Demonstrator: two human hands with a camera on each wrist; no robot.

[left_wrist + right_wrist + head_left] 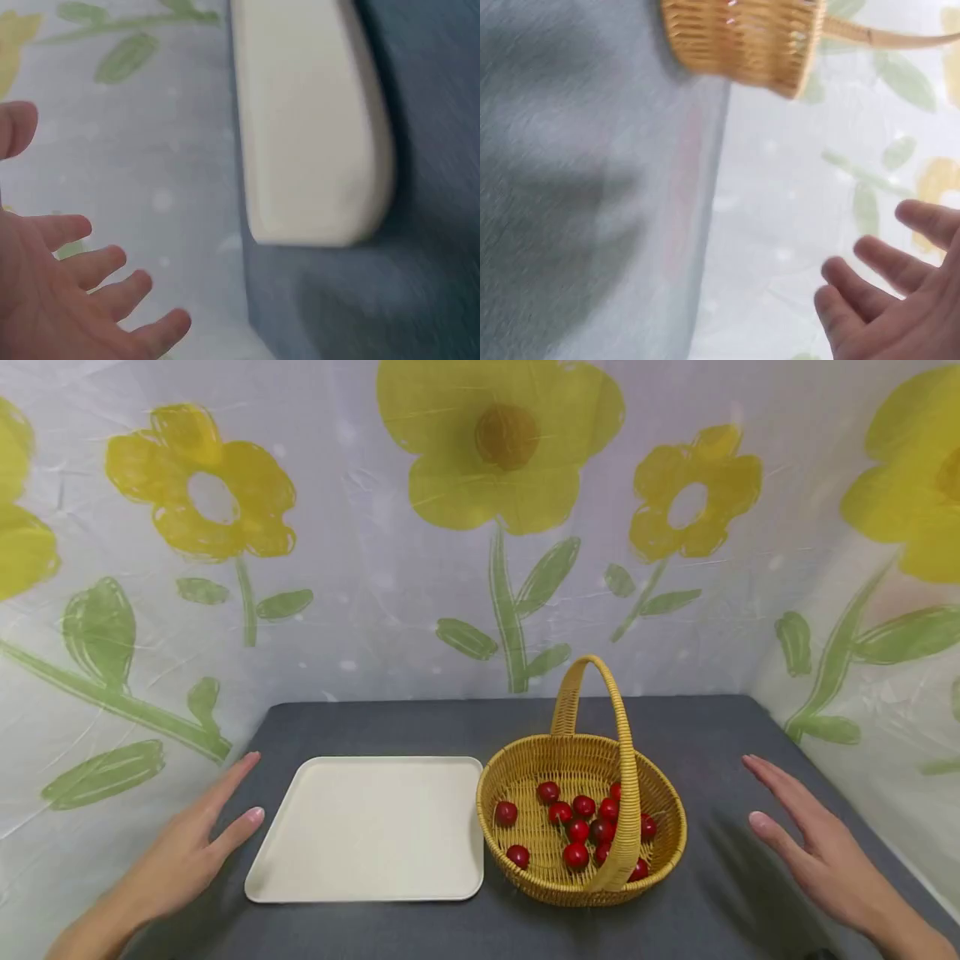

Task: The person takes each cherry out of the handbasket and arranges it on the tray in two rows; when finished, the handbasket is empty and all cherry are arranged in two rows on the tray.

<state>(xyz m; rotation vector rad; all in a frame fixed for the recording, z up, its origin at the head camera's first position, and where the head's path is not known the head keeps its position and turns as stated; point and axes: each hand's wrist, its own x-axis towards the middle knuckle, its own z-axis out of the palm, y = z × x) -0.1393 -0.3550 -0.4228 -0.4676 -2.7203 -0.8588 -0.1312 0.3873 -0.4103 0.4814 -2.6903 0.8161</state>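
A yellow wicker basket (495,843) with a tall arched handle stands right of centre on the table. Several dark red cherries (577,856) lie on its bottom, some partly hidden behind the handle. To its left is a cream rectangular tray (367,827) with nothing on it. My left hand (183,852) is held left of the tray, apart from it, fingers straight and thumb spread. On the other side, my right hand (821,852) hovers right of the basket with its fingers extended, touching nothing. Both wrist views show bare palms, the tray (315,135) and basket (742,45) beyond reach.
A dark grey cloth covers the table (405,722). Pale fabric walls (337,568) printed with yellow flowers and green leaves enclose it at the back and on both sides. The tray's right edge lies close beside the basket.
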